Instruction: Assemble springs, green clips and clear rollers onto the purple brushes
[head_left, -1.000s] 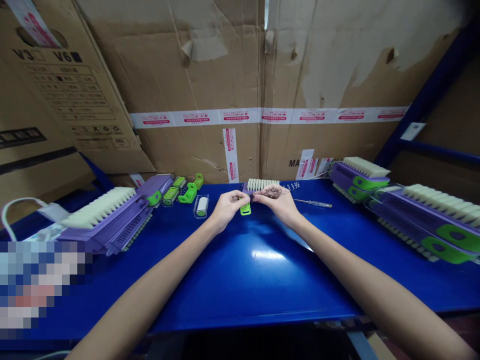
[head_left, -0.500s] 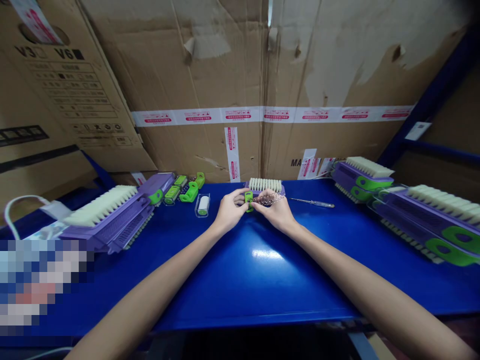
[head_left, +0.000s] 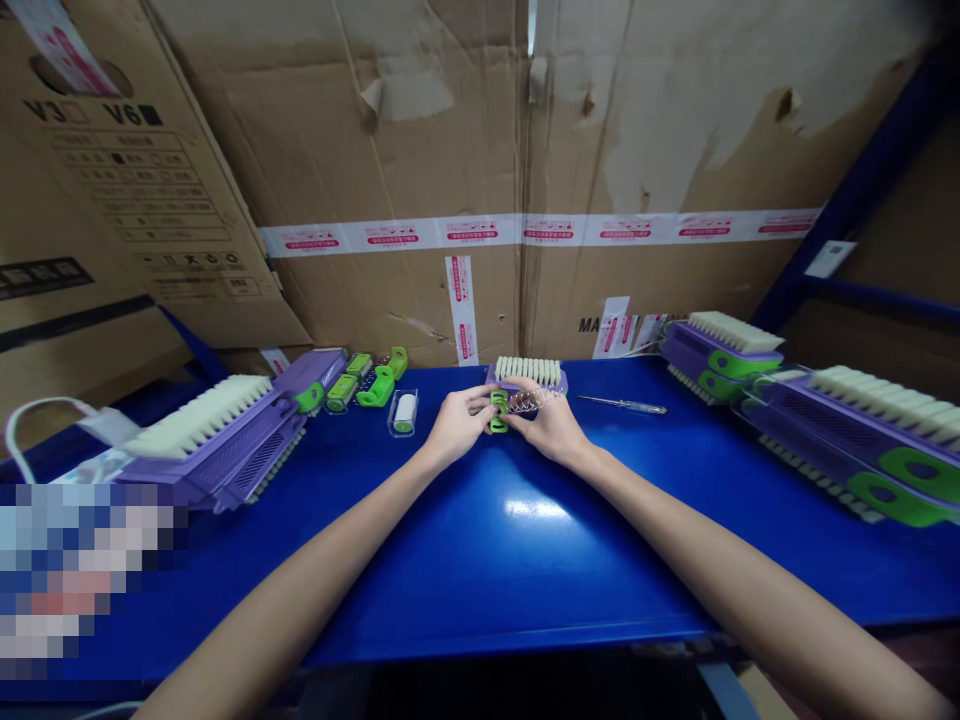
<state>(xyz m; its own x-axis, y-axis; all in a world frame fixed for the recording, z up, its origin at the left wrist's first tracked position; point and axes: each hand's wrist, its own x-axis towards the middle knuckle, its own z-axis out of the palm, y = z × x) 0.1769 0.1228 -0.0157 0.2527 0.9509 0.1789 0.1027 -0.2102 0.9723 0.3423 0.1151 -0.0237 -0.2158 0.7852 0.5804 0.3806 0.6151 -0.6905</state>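
Note:
Over the middle of the blue table, my left hand (head_left: 455,430) pinches a small bright green plastic piece (head_left: 497,424) with cut-out openings. Close against it on the right, my right hand (head_left: 553,425) is closed on a thin, shiny metal-looking coil (head_left: 527,401), which runs across its fingers. The right fingertips meet the green piece. Whether the coil is fastened to the piece is hidden by the fingers. Just behind both hands lies a purple brush (head_left: 528,371) with pale bristles, partly covered by them.
A thin screwdriver (head_left: 628,405) lies to the right. To the left are a clear case with a white roll (head_left: 406,411) and several green parts (head_left: 376,386). Purple brushes are stacked at the left (head_left: 217,440) and right (head_left: 847,430). Cardboard (head_left: 390,150) stands behind.
The green piece sits slightly lower and looks tilted a little differently between my fingers. Both hands stay together on it; the whole view has shifted slightly.

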